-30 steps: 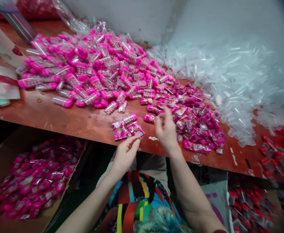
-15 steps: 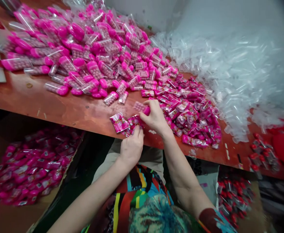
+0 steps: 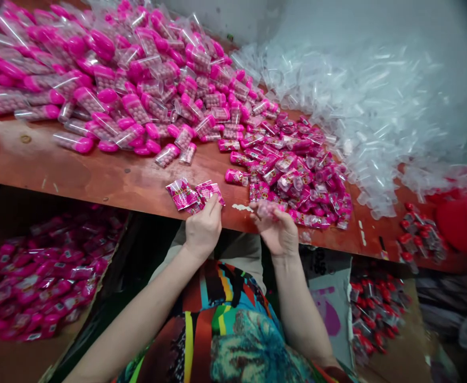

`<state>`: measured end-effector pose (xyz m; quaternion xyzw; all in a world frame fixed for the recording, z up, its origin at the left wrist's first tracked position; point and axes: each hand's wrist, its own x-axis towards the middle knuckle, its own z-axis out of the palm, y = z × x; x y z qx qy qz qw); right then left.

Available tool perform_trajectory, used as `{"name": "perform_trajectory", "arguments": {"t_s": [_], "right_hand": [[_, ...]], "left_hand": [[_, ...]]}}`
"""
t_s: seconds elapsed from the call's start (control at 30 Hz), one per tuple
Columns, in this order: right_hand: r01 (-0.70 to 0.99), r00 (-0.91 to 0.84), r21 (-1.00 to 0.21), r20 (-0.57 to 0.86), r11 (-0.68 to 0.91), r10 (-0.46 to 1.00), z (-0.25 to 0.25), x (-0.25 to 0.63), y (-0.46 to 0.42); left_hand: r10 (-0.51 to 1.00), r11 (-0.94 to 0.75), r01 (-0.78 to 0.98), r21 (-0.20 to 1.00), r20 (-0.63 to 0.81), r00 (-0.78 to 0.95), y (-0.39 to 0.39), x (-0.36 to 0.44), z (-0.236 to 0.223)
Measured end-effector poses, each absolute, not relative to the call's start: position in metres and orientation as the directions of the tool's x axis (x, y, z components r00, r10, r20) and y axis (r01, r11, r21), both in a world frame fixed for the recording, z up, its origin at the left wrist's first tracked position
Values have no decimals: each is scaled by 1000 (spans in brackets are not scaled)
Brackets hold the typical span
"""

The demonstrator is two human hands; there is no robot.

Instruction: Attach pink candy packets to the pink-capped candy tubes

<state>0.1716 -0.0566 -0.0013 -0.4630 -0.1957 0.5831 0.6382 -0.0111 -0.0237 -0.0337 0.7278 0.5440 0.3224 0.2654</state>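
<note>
At the table's front edge, my left hand [image 3: 203, 230] pinches a pink printed wrapper [image 3: 209, 191] between thumb and fingers. Another pink wrapper [image 3: 181, 193] lies against it on the left. My right hand [image 3: 279, 234] is turned palm up, its fingers closed on a clear candy tube [image 3: 268, 208] with a pink cap and pale pink balls inside. The tube is slightly blurred. Just beyond my right hand spreads a pile of tubes in pink wrappers [image 3: 293, 165]. Further back and left is a big heap of unwrapped pink-capped tubes [image 3: 138, 109].
Clear empty tubes [image 3: 337, 101] are heaped against the wall at the right. A red bowl [image 3: 463, 221] stands beside small red-capped tubes [image 3: 420, 234]. Below the table are a box of pink wrapped tubes [image 3: 50, 282] at left and red-capped tubes [image 3: 377, 308] at right.
My right hand has come down toward the table edge and turned palm up with the candy tube. My left hand still pinches the wrapper. The whole view has shifted slightly.
</note>
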Motion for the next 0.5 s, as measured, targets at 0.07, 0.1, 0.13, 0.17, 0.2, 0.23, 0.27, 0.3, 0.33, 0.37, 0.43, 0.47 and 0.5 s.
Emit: {"name": "perform_trajectory", "arguments": {"t_s": [0.07, 0.1, 0.13, 0.17, 0.2, 0.23, 0.27, 0.3, 0.33, 0.37, 0.43, 0.47, 0.5], "right_hand": [[-566, 216, -814, -296, -128, 930, -7, 158, -56], [-548, 218, -826, -292, -131, 931, -9, 151, -55], [-520, 226, -843, -286, -133, 931, -10, 145, -54], [-488, 232, -862, -278, -135, 932, -10, 140, -52], [-450, 237, -882, -267, -138, 934, -10, 136, -51], [-414, 237, -900, -255, -140, 938, -9, 134, -51], [-385, 232, -912, -241, -138, 942, -8, 134, -51], [-370, 225, -919, -233, -138, 946, -7, 135, -52], [-369, 216, -918, -237, -146, 947, -6, 137, -53], [-375, 205, -913, -252, -162, 946, -6, 140, -55], [-406, 191, -892, -294, -197, 937, -6, 145, -59], [-425, 183, -880, -311, -210, 932, -6, 146, -62], [-444, 167, -868, -323, -221, 932, -7, 147, -64]], "left_hand": [[962, -273, 549, 790, 209, 176, -29, -14, -29], [958, -285, 523, 803, 219, 185, -32, -15, -26], [952, -300, 502, 811, 223, 210, -36, -16, -24], [945, -315, 488, 814, 223, 238, -39, -17, -22], [940, -324, 479, 816, 220, 262, -42, -18, -21], [937, -326, 474, 818, 216, 273, -45, -20, -21], [940, -321, 470, 822, 214, 267, -48, -21, -21], [945, -309, 469, 828, 212, 249, -51, -23, -22], [951, -296, 469, 832, 211, 226, -53, -24, -22], [956, -286, 467, 836, 214, 203, -55, -26, -23], [956, -288, 458, 841, 225, 189, -58, -28, -22], [952, -301, 453, 839, 232, 202, -59, -28, -22], [945, -318, 449, 835, 238, 225, -60, -28, -21]]}}
